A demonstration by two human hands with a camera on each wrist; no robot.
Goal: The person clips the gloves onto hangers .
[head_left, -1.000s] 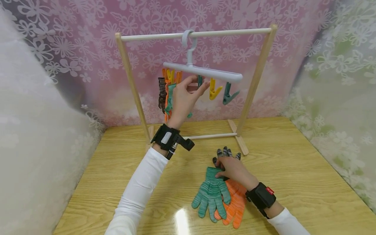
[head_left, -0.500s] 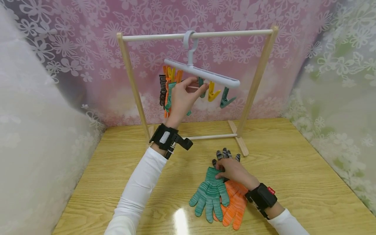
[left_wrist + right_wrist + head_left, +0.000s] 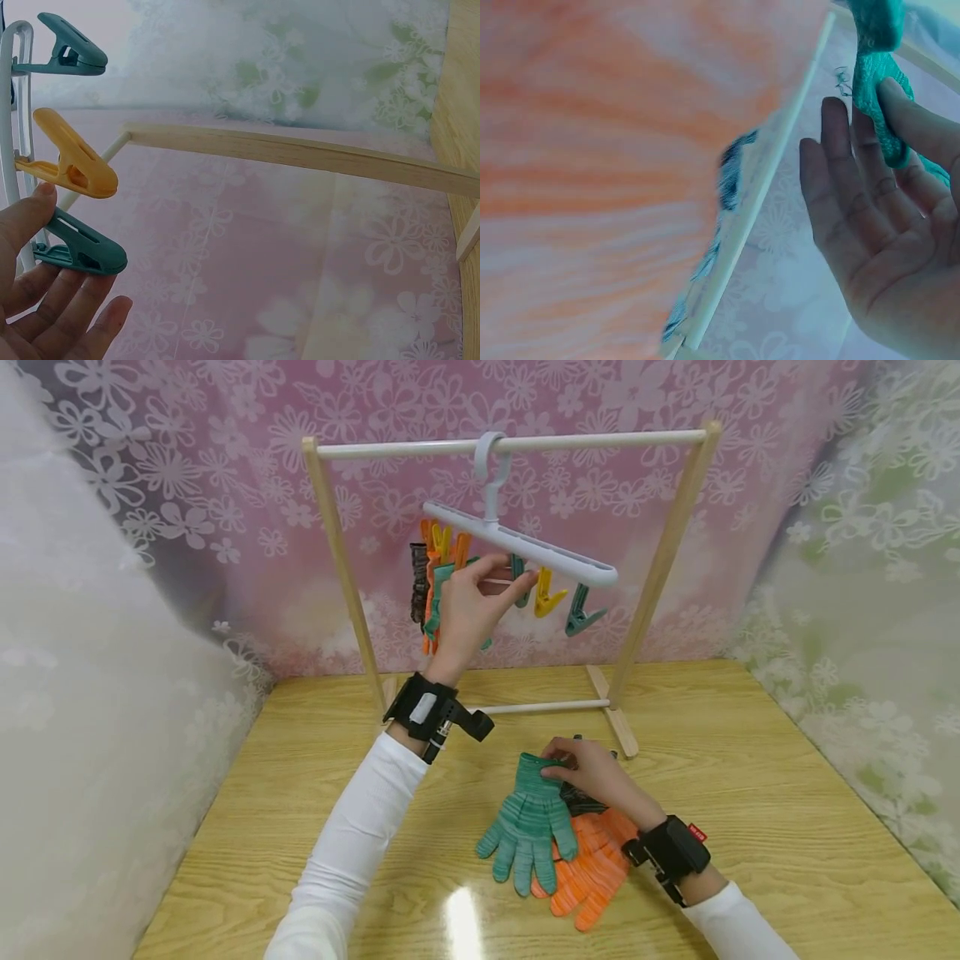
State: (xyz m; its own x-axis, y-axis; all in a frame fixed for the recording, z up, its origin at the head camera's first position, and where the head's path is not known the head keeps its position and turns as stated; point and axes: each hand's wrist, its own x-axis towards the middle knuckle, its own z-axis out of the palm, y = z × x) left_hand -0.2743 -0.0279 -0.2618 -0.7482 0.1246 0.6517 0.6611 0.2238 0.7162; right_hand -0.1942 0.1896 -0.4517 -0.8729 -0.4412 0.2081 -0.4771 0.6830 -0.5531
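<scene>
My left hand (image 3: 468, 614) is raised under the pale grey hanger (image 3: 543, 552). Its thumb and fingers pinch a dark green clothespin (image 3: 88, 247) attached to the hanger. Beside that one hang a yellow clothespin (image 3: 75, 157) and another green clothespin (image 3: 79, 49). Low over the table, my right hand (image 3: 603, 781) pinches the cuff of a green knit glove (image 3: 525, 831), whose fingers point toward me. An orange glove (image 3: 592, 872) lies partly under the green one. A dark striped glove (image 3: 583, 800) is mostly hidden beneath my right hand.
The hanger is hooked on the white top bar (image 3: 397, 449) of a wooden rack (image 3: 663, 560). At its left end, orange and yellow clothespins hold several gloves (image 3: 418, 585). Flowered cloth (image 3: 262, 527) surrounds the wooden table (image 3: 300, 827).
My right hand has moved slightly up and left, carrying the green glove's cuff and uncovering part of the dark glove. The hanger has turned a little; my left hand stays at the clothespin.
</scene>
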